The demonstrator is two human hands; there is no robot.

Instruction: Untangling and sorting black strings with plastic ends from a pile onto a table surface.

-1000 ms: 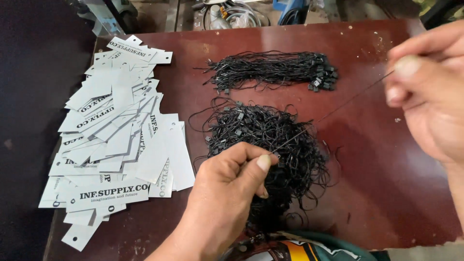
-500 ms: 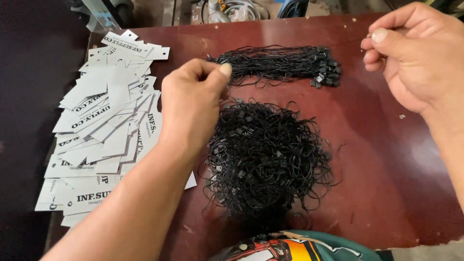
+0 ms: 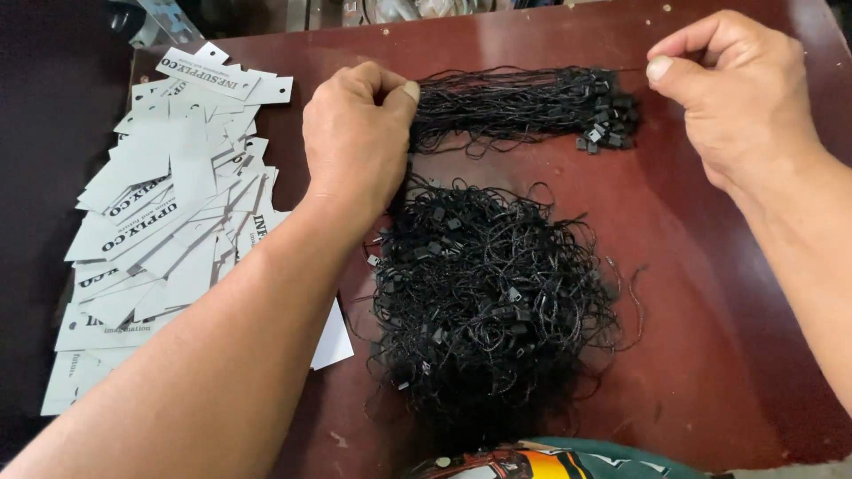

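Table (image 3: 710, 293) bears all. Tags (image 3: 169, 222) heaped at left, fanned, overlapping. Tangled strings (image 3: 488, 302) at centre, near front edge. Straight bundle (image 3: 524, 102) behind tangle, lying crosswise, its clasp ends to right. Left hand (image 3: 355, 142) at bundle's left end, touching it. Right hand (image 3: 737, 98) just right of bundle's clasp end, above table.

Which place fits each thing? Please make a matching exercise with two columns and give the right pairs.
Things:
1. white paper tags
2. straight bundle of black cords
3. tangled heap of black cords
4. left hand

Places:
A. middle of the table, nearest the person
B. left side of the table
C. far side of the table
D. at the left end of the straight bundle

Pairs: 1-B, 2-C, 3-A, 4-D
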